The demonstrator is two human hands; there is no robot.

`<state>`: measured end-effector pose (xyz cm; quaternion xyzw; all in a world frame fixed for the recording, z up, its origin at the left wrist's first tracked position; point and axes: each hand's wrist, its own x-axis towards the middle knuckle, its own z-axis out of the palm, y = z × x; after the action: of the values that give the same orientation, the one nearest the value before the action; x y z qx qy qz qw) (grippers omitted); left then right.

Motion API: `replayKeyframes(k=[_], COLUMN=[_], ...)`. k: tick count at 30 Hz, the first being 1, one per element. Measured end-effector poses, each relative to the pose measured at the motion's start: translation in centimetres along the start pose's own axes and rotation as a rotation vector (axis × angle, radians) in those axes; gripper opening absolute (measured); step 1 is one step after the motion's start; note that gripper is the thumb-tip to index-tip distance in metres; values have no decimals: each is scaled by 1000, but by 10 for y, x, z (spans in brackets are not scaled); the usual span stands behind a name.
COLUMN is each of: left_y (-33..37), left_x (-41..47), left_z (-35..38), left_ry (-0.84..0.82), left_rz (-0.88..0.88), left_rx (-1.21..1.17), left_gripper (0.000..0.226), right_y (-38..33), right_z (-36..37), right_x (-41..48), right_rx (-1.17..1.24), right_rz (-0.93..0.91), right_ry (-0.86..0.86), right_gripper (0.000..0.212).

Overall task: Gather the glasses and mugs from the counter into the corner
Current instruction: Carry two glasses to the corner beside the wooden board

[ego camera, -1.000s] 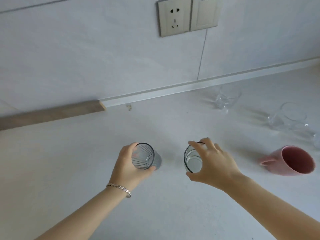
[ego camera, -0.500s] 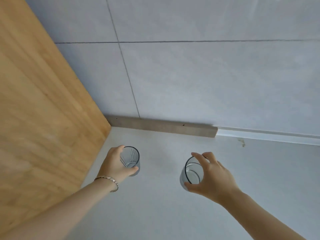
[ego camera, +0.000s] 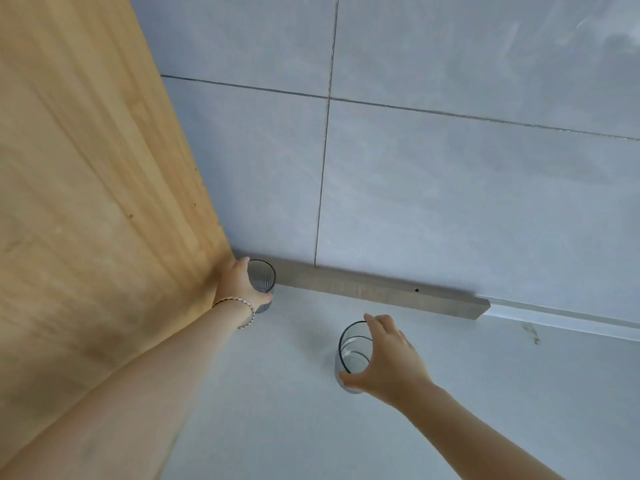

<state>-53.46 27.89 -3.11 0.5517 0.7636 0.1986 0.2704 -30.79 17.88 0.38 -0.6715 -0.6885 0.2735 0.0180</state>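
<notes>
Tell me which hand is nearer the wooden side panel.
Left. The left hand holds a ribbed glass right beside the wooden side panel in the corner; the right hand grips a second glass out on the counter.

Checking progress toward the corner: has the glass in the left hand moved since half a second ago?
Yes. The ribbed glass in the left hand has gone up into the corner, now against the grey strip; before, it was well short of it.

Soft, even daylight is filling the scene, perhaps coming from the upper right, where a pale sheen is lying on the wall tiles (ego camera: 485,202). A faint shadow is falling left of the right-hand glass (ego camera: 353,355). Wide-angle distortion is bending the wooden panel (ego camera: 86,185); focus is holding fairly sharp.
</notes>
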Motion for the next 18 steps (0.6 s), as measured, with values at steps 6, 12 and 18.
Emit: replayKeyframes(k=[6,12,18], left_y=[-10,-13,-16], left_x=[31,37,36], left_z=[1,2,2], left_ry=[-38,-75,-70], left_rz=[5,34,59], left_rx=[25,67,66], left_gripper=[91,92,89], right_y=[-47,-84,-82], right_z=[10,23,33], right_x=[77,128,128], right_rx=[-40,-17,26], right_rz=[-47,-82,24], right_ry=[-16,61,72], right_gripper=[89,91,109])
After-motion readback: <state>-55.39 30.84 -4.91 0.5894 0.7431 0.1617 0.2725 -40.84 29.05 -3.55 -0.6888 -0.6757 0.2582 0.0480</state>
